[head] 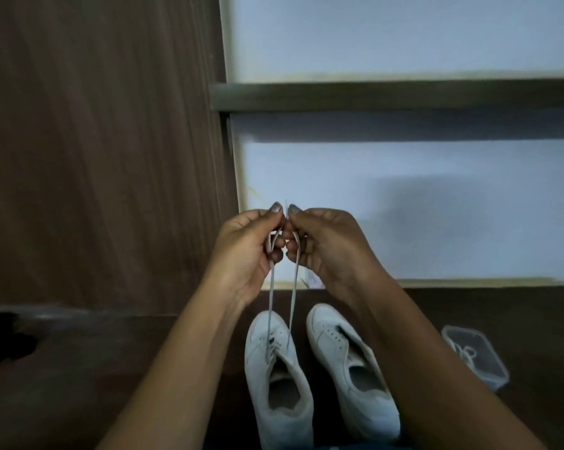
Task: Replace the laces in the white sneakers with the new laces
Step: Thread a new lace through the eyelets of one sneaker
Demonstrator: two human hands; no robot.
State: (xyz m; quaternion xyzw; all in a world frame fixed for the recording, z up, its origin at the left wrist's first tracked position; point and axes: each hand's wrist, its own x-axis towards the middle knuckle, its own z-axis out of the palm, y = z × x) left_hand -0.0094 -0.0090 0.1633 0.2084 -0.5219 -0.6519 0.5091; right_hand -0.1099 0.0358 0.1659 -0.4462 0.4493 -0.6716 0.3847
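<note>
Two white sneakers stand side by side on the dark floor, toes pointing away from me. The left sneaker (pixel 275 378) has a white lace (pixel 293 306) threaded through its front eyelets, and both lace ends rise taut to my hands. My left hand (pixel 246 251) pinches one end and my right hand (pixel 326 245) pinches the other, thumbs almost touching, well above the shoes. The right sneaker (pixel 348 368) shows no lace; my right forearm covers part of it.
A clear plastic container (pixel 478 357) holding a coiled white lace sits on the floor to the right of the shoes. A wooden panel (pixel 105 151) rises at the left. A white wall with a dark shelf (pixel 387 95) stands ahead.
</note>
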